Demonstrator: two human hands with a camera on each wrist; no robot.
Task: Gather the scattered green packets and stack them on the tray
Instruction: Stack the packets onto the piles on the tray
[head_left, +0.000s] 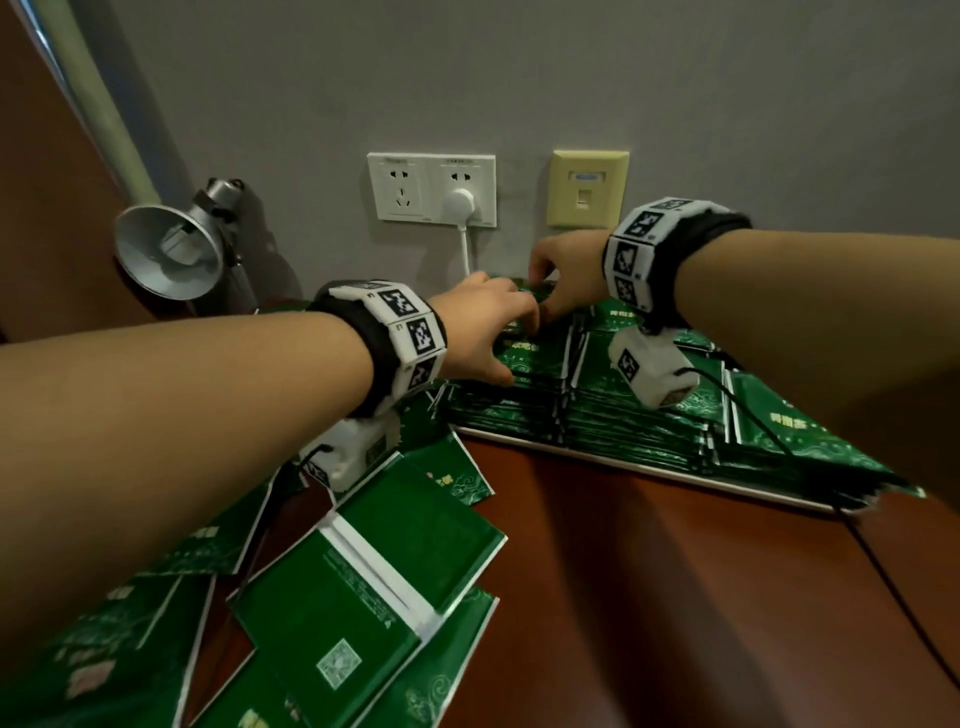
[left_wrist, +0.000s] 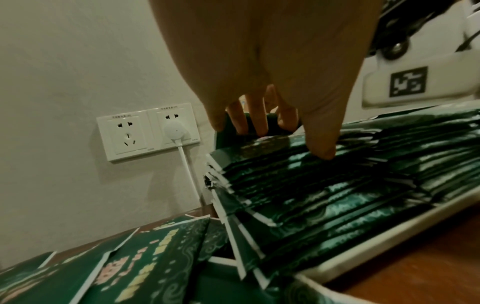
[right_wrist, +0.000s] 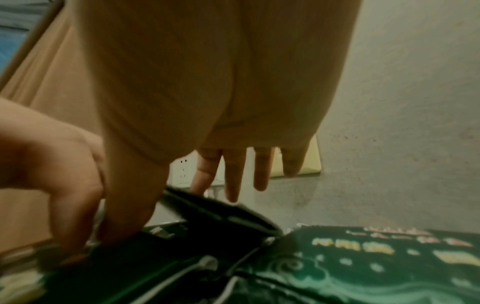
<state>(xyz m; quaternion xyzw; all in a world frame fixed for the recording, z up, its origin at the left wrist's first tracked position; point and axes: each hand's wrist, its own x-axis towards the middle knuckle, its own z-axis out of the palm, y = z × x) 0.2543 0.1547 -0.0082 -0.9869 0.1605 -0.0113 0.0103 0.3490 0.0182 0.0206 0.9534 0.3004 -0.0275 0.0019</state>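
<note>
Stacks of green packets (head_left: 613, 410) fill a white tray (head_left: 639, 464) against the wall. My left hand (head_left: 511, 340) spans the top of the left stack (left_wrist: 337, 197). Its fingers (left_wrist: 259, 121) hook over the far edge and its thumb presses the near side. My right hand (head_left: 540, 291) is just beyond it. In the right wrist view my right hand (right_wrist: 161, 205) pinches one dark green packet (right_wrist: 223, 216) between thumb and forefinger, and the packet is tilted up off the stack. Loose green packets (head_left: 374, 566) lie scattered on the brown table at the lower left.
A double wall socket (head_left: 431, 189) with a white plug and cord sits behind the tray, with a beige data socket (head_left: 587, 189) to its right. A metal desk lamp (head_left: 171, 249) stands at the left. Bare brown tabletop (head_left: 649, 597) lies in front of the tray.
</note>
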